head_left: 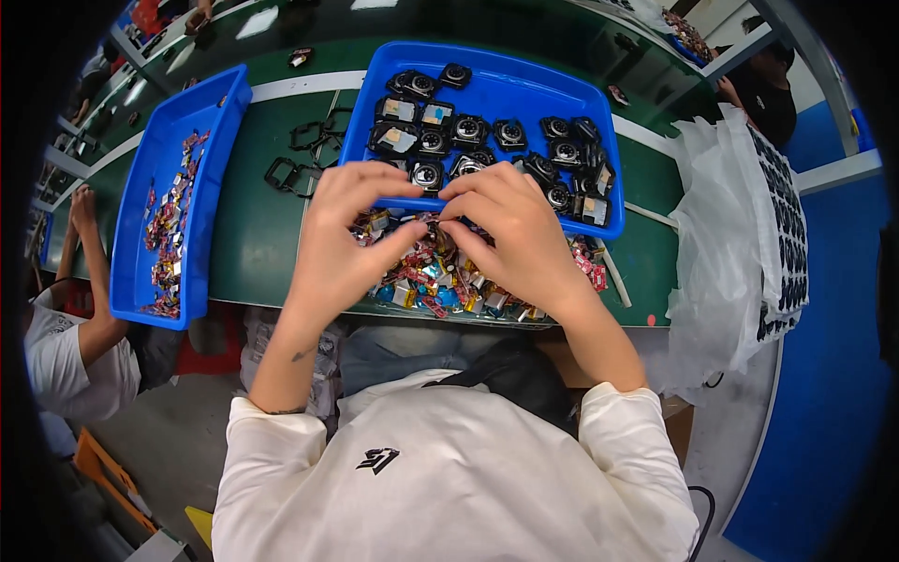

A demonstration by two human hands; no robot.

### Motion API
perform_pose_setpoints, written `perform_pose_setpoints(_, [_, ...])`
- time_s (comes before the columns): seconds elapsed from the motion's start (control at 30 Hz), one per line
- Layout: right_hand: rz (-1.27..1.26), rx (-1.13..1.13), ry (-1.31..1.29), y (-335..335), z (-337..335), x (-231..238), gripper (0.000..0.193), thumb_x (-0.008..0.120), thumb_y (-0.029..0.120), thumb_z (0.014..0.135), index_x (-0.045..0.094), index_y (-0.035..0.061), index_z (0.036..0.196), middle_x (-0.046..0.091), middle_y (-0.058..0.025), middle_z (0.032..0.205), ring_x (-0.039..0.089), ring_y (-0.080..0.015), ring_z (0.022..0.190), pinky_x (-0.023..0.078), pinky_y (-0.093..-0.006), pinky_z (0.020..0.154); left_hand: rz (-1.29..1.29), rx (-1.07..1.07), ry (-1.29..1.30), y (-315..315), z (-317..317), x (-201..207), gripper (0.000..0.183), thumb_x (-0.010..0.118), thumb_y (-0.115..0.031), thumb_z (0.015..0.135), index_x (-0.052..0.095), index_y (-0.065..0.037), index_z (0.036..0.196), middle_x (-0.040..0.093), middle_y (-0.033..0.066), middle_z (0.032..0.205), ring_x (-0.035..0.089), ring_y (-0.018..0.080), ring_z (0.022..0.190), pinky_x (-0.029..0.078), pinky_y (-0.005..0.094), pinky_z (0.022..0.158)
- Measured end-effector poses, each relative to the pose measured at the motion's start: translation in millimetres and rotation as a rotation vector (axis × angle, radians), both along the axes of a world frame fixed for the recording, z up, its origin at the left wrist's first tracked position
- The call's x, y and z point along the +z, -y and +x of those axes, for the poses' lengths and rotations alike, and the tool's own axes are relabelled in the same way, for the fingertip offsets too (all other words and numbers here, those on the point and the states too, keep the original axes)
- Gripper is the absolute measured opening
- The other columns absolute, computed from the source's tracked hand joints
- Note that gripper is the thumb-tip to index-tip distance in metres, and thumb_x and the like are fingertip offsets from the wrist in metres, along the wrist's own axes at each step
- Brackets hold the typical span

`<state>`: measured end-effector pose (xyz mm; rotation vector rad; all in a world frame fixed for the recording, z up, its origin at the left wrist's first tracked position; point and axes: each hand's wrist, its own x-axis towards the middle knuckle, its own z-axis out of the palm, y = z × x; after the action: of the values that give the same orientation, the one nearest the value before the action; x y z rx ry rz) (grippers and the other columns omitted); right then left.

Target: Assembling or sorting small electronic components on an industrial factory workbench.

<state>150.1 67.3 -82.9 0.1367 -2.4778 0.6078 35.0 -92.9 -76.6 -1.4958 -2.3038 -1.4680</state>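
Observation:
Both hands hover over a heap of small, shiny, multicoloured parts (421, 286) at the table's near edge. My left hand (351, 225) is curved, its thumb and fingers apart with nothing seen between them. Close by on its right, my right hand (510, 225) has thumb and fingertips drawn together over the heap. Anything it pinches is too small to make out. Just beyond, a blue tray (524, 75) holds several black watch-like cases (468, 129), some showing round backs and others pale inner faces. My fingers partly cover the tray's near rim.
A longer blue tray (126, 253) with small coloured parts stands at left. Black open frames (286, 173) lie between the trays on the green table (248, 253). At right, stacked sheets of black parts (782, 220) carry white plastic film (702, 234). Another person's arm (94, 272) is at far left.

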Motion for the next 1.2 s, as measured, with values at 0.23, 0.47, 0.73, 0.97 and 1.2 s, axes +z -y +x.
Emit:
perform_pose_setpoints(0.23, [-0.194, -0.049, 0.0, 1, 11, -4, 0.009, 0.068, 0.004, 0.073, 0.064, 0.0029, 0.08, 0.063, -0.0065, 0.076, 0.056, -0.0229, 0.072, 0.044, -0.0331, 0.067, -0.069, 0.047, -0.122, -14, 16, -18, 0.015, 0.075, -0.007, 0.066, 0.069, -0.005, 0.079, 0.062, 0.0041, 0.081, 0.054, 0.0213, 0.078, 0.043, 0.0329, 0.069])
perform_pose_setpoints(0.47, [-0.371, -0.099, 0.004, -4, 20, -8, 0.012, 0.067, 0.005, 0.073, 0.063, 0.0043, 0.084, 0.062, -0.0065, 0.078, 0.055, -0.0243, 0.074, 0.044, -0.0354, 0.07, 0.096, 0.081, 0.224, -18, 15, -18, 0.012, 0.072, -0.005, 0.071, 0.071, -0.004, 0.083, 0.063, 0.0057, 0.077, 0.056, 0.0157, 0.076, 0.042, 0.0267, 0.066])
perform_pose_setpoints(0.73, [-0.272, -0.098, -0.158, -1, 12, 2, 0.026, 0.073, 0.005, 0.067, 0.066, 0.0019, 0.092, 0.065, -0.0097, 0.09, 0.059, -0.0233, 0.082, 0.045, -0.0305, 0.069, 0.216, -0.014, 0.472, -24, 15, -16, 0.016, 0.072, -0.001, 0.07, 0.069, 0.0, 0.086, 0.065, 0.0064, 0.079, 0.057, 0.0133, 0.072, 0.045, 0.0234, 0.064])
perform_pose_setpoints(0.97, [-0.871, 0.085, 0.092, 3, 16, 0, 0.028, 0.072, 0.001, 0.073, 0.064, -0.0002, 0.101, 0.064, -0.0068, 0.091, 0.061, -0.0112, 0.079, 0.047, -0.0231, 0.067, 0.397, 0.002, 0.184, -29, 25, -15, 0.021, 0.075, 0.004, 0.065, 0.065, 0.001, 0.084, 0.065, 0.0065, 0.075, 0.057, 0.013, 0.068, 0.047, 0.0217, 0.06])
perform_pose_setpoints(1.2, [-0.905, -0.008, -0.025, 12, 15, -2, 0.03, 0.069, -0.003, 0.074, 0.057, 0.0, 0.101, 0.061, -0.0054, 0.09, 0.059, -0.0102, 0.08, 0.047, -0.0236, 0.07, 0.408, 0.039, 0.173, -32, 27, -17, 0.012, 0.074, 0.004, 0.068, 0.066, 0.002, 0.076, 0.064, 0.0068, 0.071, 0.056, 0.012, 0.066, 0.045, 0.0219, 0.056])
